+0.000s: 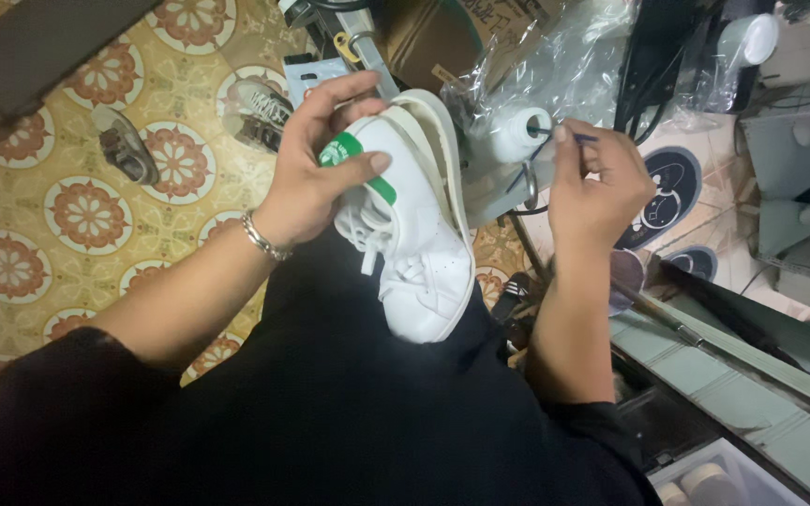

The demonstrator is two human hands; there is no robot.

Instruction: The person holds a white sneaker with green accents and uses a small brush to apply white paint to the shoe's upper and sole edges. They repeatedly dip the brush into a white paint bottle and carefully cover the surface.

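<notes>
My left hand [316,173] grips the heel of a white sneaker [419,253] with a green heel tab, held on its side over my lap, sole edge facing right. My right hand [597,183] pinches a thin dark tool or needle with thread beside a white spool of thread [519,133], just right of the shoe's sole. A metal bracelet circles my left wrist.
On the patterned tile floor lie a brown sandal [126,145] and a dark sneaker [257,112]. Crumpled clear plastic [564,66] and a cardboard box sit ahead. A green bench edge [733,375] and a tub with round lids are at right.
</notes>
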